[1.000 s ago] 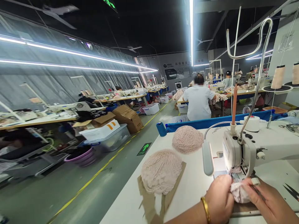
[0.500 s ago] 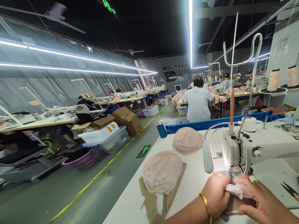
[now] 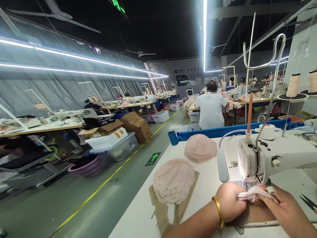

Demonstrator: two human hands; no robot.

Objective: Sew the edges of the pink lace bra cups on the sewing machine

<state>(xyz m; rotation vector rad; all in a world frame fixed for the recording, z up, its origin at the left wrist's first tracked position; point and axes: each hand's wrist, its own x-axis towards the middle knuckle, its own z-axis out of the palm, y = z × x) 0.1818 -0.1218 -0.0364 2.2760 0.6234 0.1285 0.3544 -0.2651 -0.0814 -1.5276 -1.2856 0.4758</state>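
Observation:
A white sewing machine (image 3: 252,162) stands at the right of the head view. In front of its needle area is a pale pink lace piece (image 3: 256,192) with a row of small holes along its edge. My left hand (image 3: 230,202), with a gold bangle at the wrist, is closed on the lace's left end. My right hand (image 3: 284,202) pinches its right end between thumb and fingers. The needle and presser foot are partly hidden. To the left lie two domed pink lace cups: a near cup (image 3: 174,181) on brown card (image 3: 158,206), and a far cup (image 3: 200,148).
Black-bladed scissors (image 3: 308,201) lie on the white table at far right. A blue thread spool (image 3: 172,137) stands at its far left corner. A lamp (image 3: 223,165) hangs beside the machine head. Ahead sits a co-worker in white (image 3: 211,109); boxes (image 3: 136,127) line the aisle.
My right hand has shifted right, and the lace now stretches out more between both hands. My left hand stays close to the needle area. The view has shifted slightly.

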